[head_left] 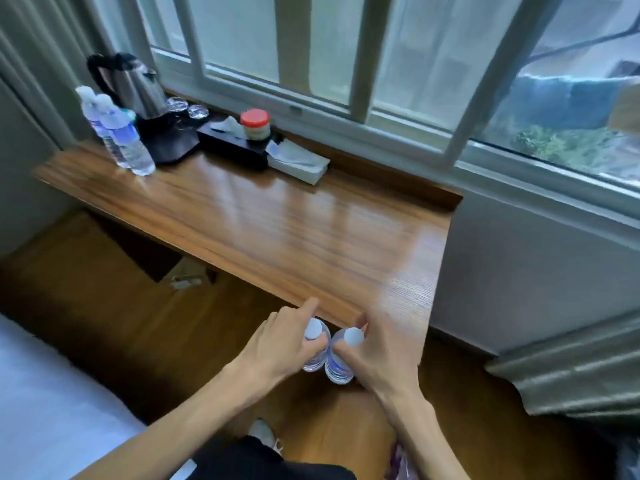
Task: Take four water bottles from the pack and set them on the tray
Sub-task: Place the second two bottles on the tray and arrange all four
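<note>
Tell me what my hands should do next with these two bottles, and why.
Probably carry both forward-left to the black tray. The left hand and right hand each grip a bottle by the neck below the desk edge, and two bottles already stand beside it.

Counts: 4 water bottles, 2 hands, 1 kettle, 2 glasses.

2 bottles held, one per hand: left hand [277, 341] on one bottle [314, 348], right hand [384, 351] on the other bottle [341, 358]. 2 more bottles [119, 133] upright at the far left of 1 wooden desk [277, 230]. 1 kettle [130, 84], 2 glasses [188, 108], 1 red-lidded jar [255, 124], 1 tissue box [298, 164], 1 black tray [169, 140].
</note>
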A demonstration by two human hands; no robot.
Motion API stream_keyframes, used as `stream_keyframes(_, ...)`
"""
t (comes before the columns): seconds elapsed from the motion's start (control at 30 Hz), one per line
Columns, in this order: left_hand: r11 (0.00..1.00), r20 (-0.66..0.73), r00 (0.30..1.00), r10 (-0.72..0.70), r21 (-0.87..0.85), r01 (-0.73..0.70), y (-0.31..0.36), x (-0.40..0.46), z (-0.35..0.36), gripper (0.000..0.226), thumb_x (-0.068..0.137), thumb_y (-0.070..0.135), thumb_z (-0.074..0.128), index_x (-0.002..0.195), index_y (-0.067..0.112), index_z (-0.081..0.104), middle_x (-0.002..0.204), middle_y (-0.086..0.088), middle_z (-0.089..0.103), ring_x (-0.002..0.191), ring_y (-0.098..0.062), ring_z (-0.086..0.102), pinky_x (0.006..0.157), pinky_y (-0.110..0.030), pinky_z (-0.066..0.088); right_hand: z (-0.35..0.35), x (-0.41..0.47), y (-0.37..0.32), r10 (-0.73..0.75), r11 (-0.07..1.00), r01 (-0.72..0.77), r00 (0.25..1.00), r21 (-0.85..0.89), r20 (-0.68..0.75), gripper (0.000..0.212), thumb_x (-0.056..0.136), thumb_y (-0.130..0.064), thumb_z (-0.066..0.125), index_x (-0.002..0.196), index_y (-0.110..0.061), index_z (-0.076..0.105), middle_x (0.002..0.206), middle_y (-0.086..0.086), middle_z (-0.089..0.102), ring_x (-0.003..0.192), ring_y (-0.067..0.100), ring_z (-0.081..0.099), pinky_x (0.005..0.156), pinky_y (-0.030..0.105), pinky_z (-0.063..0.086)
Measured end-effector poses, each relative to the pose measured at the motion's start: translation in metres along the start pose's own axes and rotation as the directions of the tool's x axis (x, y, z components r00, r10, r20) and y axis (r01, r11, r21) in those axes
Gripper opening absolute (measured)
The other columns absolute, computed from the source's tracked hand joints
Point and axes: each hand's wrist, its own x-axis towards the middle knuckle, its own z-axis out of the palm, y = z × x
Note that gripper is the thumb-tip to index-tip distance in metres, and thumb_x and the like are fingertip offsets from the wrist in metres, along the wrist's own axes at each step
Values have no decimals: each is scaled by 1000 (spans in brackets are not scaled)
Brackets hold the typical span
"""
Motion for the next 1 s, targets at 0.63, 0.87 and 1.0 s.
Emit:
stream_keyframes(0.63,902,-328,840,-431,-191,388,-297,26,-241,25,78,38,64,80,22,45,65,1,60,61,-21,60,52,-40,45,146,159,-359,-458,888,458,877,37,147,34,66,-51,62,90,-27,58,68,-3,64,66,18,63,59,33,52)
stream_keyframes(0.87,915,-333,852,-403,-167,367,-376,84,-330,27,77,40,64,82,21,46,67,-1,62,61,-20,60,56,-43,50,182,230,-451,-448,891,434,888,136,102,41,61,-62,59,82,-27,56,61,-6,61,62,12,62,57,35,52)
stream_keyframes(1.0,925,-332,864,-380,-164,344,-412,122,-372,28,77,42,66,84,22,47,69,3,63,63,-16,62,54,-40,50,198,262,-495,-410,903,391,908,180,83,34,65,-56,65,80,-27,55,61,-7,60,61,13,61,55,36,51)
